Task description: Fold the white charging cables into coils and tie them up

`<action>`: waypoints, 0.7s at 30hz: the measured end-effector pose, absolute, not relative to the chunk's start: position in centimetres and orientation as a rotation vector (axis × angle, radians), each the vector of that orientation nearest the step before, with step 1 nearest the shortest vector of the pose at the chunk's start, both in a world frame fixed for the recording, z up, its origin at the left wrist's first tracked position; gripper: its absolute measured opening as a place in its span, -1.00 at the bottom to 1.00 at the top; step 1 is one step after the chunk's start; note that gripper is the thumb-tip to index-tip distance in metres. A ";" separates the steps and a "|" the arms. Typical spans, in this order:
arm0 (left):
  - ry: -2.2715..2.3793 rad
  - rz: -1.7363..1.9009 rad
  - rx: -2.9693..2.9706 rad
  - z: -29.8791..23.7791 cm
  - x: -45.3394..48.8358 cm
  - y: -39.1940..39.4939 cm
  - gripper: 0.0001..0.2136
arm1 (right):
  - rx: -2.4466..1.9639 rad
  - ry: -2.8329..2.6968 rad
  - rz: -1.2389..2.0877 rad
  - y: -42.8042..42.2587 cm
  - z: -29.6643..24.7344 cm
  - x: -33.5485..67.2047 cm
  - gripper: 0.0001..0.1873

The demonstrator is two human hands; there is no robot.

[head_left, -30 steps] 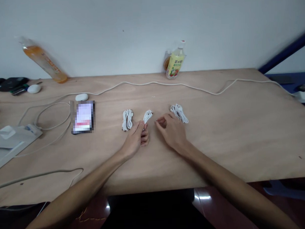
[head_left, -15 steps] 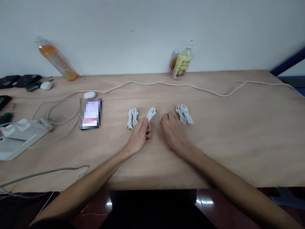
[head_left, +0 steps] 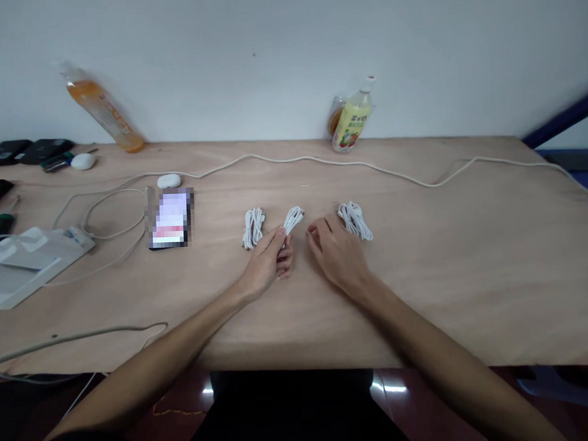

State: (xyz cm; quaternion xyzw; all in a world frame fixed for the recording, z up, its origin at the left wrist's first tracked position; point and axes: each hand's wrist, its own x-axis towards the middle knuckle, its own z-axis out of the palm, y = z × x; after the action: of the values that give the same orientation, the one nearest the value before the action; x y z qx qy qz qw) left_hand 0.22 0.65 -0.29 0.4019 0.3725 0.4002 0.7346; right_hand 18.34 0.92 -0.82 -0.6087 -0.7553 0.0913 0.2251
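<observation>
A small bundle of white cable (head_left: pixel 293 218) is pinched between the thumb and fingers of my left hand (head_left: pixel 266 263), its looped end sticking out beyond the fingertips. Just left of that hand lies a second coiled white cable (head_left: pixel 254 227) on the table. My right hand (head_left: pixel 337 251) is closed, back upward, with thumb and fingertips drawn together; whatever may be between them is hidden. Behind its knuckles, to the right, a third white cable bundle (head_left: pixel 355 219) rests on the wood.
A phone (head_left: pixel 171 218) and a white earbud case (head_left: pixel 169 180) lie left on the table (head_left: pixel 469 259). A long white cord (head_left: pixel 272 160) crosses the back. Two bottles, one orange (head_left: pixel 102 114) and one yellow-labelled (head_left: pixel 352 123), lean at the wall. A white box (head_left: pixel 39 261) stands far left.
The view has shifted slightly, so the things at left sit a little further left. My right fingertips have drawn in a little; my left hand keeps its hold on the cable.
</observation>
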 end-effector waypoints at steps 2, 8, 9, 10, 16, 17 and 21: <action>0.795 0.883 0.882 -0.2 0.3 0.6 -0.53 | -1.463 -1.884 0.475 0.8 -0.9 18.5 -0.83; 0.685 0.856 1.001 -0.2 0.6 0.0 -0.54 | -0.943 -1.287 1.394 0.0 -0.2 17.0 -0.60; 0.676 0.846 1.031 -0.3 0.6 -0.1 -0.53 | -0.922 -1.247 1.493 -0.1 -0.1 16.8 -0.57; 0.671 0.835 1.049 -0.4 0.7 -0.1 -0.52 | -0.918 -1.226 1.541 -0.1 0.0 16.8 -0.55; 0.675 0.781 1.069 -0.5 0.7 -0.2 -0.52 | -0.930 -1.339 1.488 0.5 0.1 17.8 -0.56; 0.677 0.773 1.075 -0.5 0.7 -0.3 -0.52 | -0.963 -1.361 1.433 0.6 0.1 17.9 -0.58; 0.675 0.727 1.114 0.1 0.6 -0.9 -0.49 | -1.101 -1.433 1.143 0.5 0.4 17.8 -0.67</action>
State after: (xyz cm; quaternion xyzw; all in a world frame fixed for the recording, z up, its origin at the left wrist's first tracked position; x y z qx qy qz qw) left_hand 0.65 -0.86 0.10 0.5069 0.3072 0.3306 0.7344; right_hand 17.76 0.50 0.39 -0.4514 -0.5876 0.4686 0.4809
